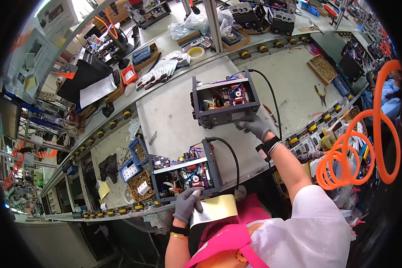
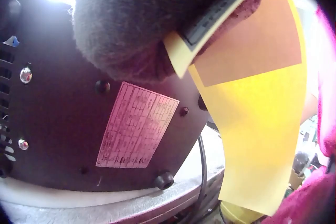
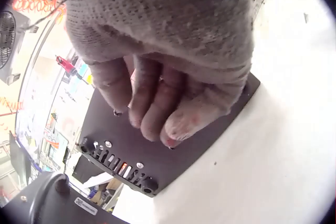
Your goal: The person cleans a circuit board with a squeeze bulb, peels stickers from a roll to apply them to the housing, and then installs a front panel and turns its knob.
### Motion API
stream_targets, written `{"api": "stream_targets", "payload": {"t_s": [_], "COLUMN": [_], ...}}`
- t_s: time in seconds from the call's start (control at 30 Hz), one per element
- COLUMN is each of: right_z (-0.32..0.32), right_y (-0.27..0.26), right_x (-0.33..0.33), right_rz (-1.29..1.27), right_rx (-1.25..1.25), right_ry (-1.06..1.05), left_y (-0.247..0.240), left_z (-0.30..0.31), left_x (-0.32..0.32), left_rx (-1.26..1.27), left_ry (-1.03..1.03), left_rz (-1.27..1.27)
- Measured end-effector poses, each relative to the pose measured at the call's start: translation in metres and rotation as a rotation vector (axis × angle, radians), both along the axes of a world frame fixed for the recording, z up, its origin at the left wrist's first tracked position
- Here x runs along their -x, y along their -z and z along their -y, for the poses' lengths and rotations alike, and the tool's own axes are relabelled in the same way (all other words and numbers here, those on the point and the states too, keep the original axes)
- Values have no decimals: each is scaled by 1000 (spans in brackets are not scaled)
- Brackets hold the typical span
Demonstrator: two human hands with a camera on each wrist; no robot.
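Observation:
My gloved left hand (image 1: 187, 206) pinches a yellow-backed sheet of labels (image 1: 219, 209), which curves away from the fingers. It is right beside the nearer open-topped device (image 1: 183, 178), a dark metal case with wiring and circuit parts inside. On that case's dark panel, the left wrist view shows a printed white label (image 2: 137, 127). My gloved right hand (image 1: 256, 127) reaches to the near side of the farther, similar device (image 1: 225, 117). In the right wrist view its bent fingers (image 3: 155, 106) rest against the dark panel (image 3: 210, 124) without wrapping round it.
Both devices stand on a pale board (image 1: 165, 111) on the roller line, with a black power cord (image 1: 272, 94) from each. Blue bins (image 1: 138, 149) and a box of small parts (image 1: 140, 186) sit at left. Pliers (image 1: 320, 95) lie right; a coiled orange hose (image 1: 344, 161) hangs there.

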State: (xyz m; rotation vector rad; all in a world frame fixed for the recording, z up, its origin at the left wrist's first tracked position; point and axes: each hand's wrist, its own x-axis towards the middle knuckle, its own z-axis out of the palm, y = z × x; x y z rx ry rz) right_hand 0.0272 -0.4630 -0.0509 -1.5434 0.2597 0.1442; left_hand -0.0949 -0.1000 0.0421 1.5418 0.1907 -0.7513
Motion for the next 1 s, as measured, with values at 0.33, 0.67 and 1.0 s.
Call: {"api": "stream_targets", "payload": {"t_s": [0.33, 0.67, 1.0], "right_z": [-15, -33, -111], "right_y": [34, -117, -99], "right_x": [-22, 82, 256], "right_rz": [201, 329, 3], "right_rx": [61, -337, -193], "right_ry": [102, 48, -89], "left_y": [-4, 0, -21], "left_z": [2, -2, 59], "left_x": [3, 3, 44], "left_rx": [15, 31, 126], "left_ry": [-25, 16, 397], "left_rz": [8, 40, 842]}}
